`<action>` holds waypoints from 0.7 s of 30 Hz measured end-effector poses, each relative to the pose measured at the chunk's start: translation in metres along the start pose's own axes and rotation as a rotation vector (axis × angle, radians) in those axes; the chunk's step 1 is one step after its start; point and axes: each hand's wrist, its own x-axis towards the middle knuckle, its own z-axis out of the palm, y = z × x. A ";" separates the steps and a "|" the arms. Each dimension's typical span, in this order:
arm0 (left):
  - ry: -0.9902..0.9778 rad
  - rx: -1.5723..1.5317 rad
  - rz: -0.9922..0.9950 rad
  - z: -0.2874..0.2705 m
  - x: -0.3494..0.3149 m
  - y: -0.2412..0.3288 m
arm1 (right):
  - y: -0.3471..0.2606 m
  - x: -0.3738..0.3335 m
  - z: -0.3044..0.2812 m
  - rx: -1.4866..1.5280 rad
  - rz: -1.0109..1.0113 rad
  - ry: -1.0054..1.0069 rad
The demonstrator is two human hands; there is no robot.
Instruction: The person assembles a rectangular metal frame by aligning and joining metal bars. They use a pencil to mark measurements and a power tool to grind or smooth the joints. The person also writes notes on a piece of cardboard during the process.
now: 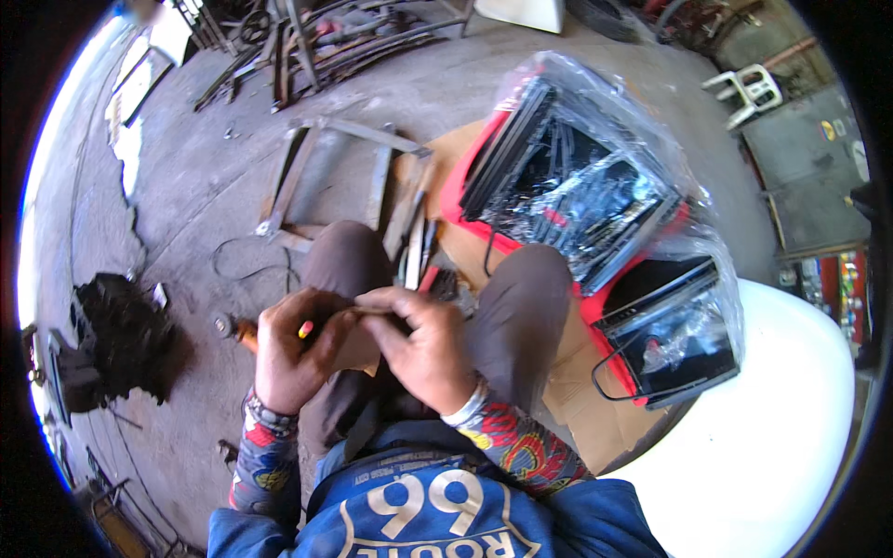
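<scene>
Above my lap, both hands meet with fingers pinched together. My left hand (pixel 296 349) and my right hand (pixel 426 342) hold a thin brownish strip (pixel 374 310) between their fingertips; its kind is too small to tell. A small rod with a yellow and pink tip (pixel 305 328) pokes out of my left hand; the rest of it is hidden. Beside my left hand on the floor lies an orange tool (pixel 244 335) with a round metal head, partly covered by the hand. Beyond my knees lie several flat bars (pixel 415 253) and a metal frame (pixel 296 177).
On cardboard (pixel 595 400) at the right lie red and black panels (pixel 577 177) in clear plastic. A white rounded surface (pixel 772 418) is near my right side. A dark heap (pixel 121 339) and a cable (pixel 237 270) are at left. Scrap metal (pixel 316 46) stands farther back.
</scene>
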 end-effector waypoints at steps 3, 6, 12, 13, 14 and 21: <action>0.035 -0.077 -0.060 -0.006 -0.009 -0.011 | 0.004 0.000 0.007 0.314 0.248 0.062; -0.033 -0.076 -0.203 -0.022 -0.021 -0.028 | 0.010 0.002 0.015 0.555 0.442 0.123; 0.059 -0.396 -0.256 -0.032 -0.031 -0.055 | 0.022 0.009 0.030 0.620 0.595 0.094; 0.071 -0.469 -0.271 -0.032 -0.032 -0.058 | 0.024 0.010 0.032 0.716 0.658 0.085; 0.083 -0.543 -0.284 -0.031 -0.032 -0.060 | 0.026 0.012 0.034 0.801 0.735 0.081; 0.027 -0.466 -0.312 -0.039 -0.036 -0.074 | 0.029 0.019 0.039 0.794 0.698 0.075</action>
